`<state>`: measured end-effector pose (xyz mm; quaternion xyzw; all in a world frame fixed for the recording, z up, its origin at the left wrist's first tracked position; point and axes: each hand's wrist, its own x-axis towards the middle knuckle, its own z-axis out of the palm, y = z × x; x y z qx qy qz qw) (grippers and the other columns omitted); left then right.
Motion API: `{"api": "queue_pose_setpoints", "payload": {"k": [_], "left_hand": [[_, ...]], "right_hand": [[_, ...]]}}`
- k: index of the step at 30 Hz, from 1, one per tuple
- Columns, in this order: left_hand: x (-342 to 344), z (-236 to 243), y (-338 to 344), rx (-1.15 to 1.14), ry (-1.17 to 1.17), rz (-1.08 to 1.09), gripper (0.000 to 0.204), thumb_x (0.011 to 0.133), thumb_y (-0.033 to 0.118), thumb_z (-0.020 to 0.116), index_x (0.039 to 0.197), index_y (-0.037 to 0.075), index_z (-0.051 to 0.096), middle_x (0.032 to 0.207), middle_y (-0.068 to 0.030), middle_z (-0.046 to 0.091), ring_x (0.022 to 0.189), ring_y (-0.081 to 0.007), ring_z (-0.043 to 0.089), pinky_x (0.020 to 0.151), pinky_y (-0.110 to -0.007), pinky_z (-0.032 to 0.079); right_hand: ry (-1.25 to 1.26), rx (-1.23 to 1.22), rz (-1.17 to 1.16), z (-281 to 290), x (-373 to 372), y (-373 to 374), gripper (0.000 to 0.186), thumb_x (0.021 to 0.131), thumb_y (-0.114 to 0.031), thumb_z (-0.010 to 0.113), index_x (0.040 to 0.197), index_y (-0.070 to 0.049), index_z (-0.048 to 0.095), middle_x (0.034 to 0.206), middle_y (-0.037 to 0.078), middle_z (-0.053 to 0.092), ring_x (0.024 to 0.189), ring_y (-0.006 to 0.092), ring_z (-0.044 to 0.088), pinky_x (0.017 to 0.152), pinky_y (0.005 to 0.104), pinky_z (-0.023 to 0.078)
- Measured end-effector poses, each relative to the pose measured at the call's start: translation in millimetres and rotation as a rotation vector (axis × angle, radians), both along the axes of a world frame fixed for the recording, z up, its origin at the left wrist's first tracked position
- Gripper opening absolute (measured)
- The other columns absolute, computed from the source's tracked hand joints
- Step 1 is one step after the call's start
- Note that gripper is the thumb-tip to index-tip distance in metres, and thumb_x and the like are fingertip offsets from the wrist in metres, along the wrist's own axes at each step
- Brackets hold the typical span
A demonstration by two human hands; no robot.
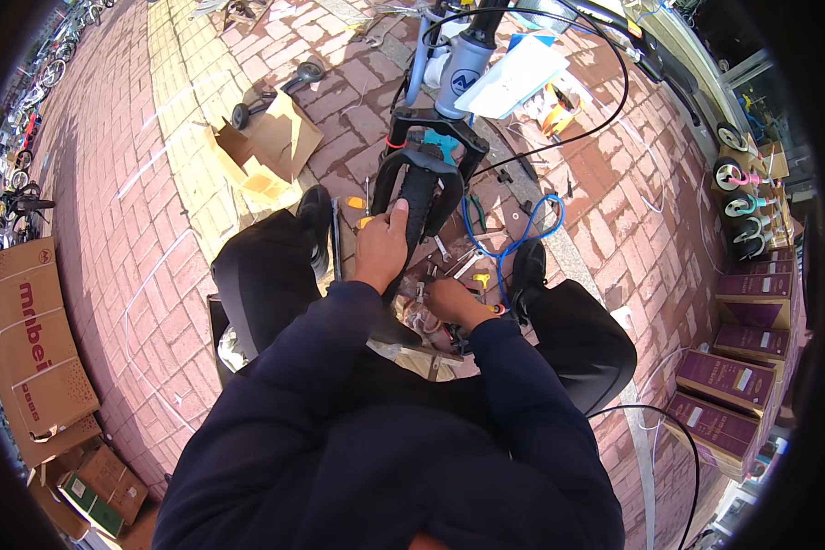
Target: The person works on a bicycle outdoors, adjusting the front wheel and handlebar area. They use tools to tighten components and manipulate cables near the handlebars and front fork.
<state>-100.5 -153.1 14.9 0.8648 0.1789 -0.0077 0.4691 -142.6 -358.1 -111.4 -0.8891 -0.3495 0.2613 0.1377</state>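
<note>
My left hand [383, 240] grips the black front tire [417, 191] of an upright bike, held between my legs under its black fork [451, 197] and light grey head tube [463, 78]. My right hand [451, 299] is low beside the wheel, fingers curled at small metal parts that I cannot make out. Around it lie scattered tools on the brick pavement, among them a wrench [442, 247], green-handled pliers [479, 215], a coiled blue hose [550, 211] and a small yellow piece [481, 280].
An opened cardboard box [284, 137] lies ahead to the left, near small wheels [307, 73]. Cardboard cartons [14, 339] stand at the far left, with parked bikes beyond. Stacked purple boxes [724, 385] and small wheeled items [742, 202] line the right. A black cable [623, 82] loops over the front.
</note>
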Motion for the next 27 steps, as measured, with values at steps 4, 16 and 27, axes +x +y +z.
{"api": "queue_pose_setpoints", "payload": {"k": [4,16,27], "left_hand": [[-0.2,-2.0,1.4,-0.043,0.010,0.024,0.073,0.105,0.059,0.042,0.097,-0.008,0.071,0.094,-0.0343,0.069,0.096,-0.0535,0.064,0.086,-0.056,0.049],[17.9,49.4,8.9,-0.287,-0.222,0.277,0.062,0.105,0.049,0.053,0.127,-0.008,0.060,0.123,-0.0222,0.067,0.116,-0.0327,0.064,0.101,-0.041,0.046],[213.2,277.1,94.2,-0.203,-1.189,0.034,0.065,0.093,0.033,0.070,0.140,-0.002,0.043,0.136,-0.0220,0.053,0.126,-0.0330,0.053,0.107,-0.047,0.043]], "right_hand": [[-0.053,0.026,-0.003,29.4,19.9,1.2,0.022,0.087,-0.022,0.065,0.089,-0.001,0.071,0.089,0.021,0.072,0.084,0.0418,0.071,0.077,0.0513,0.056],[0.104,0.345,-0.415,262.5,78.9,-24.6,0.028,0.093,-0.025,0.072,0.107,-0.001,0.076,0.089,0.021,0.074,0.081,0.0374,0.072,0.073,0.0424,0.056],[-0.092,0.198,0.023,223.0,65.9,-36.8,0.023,0.089,-0.020,0.072,0.106,-0.005,0.073,0.099,0.015,0.074,0.087,0.0366,0.071,0.078,0.0433,0.056]]}}
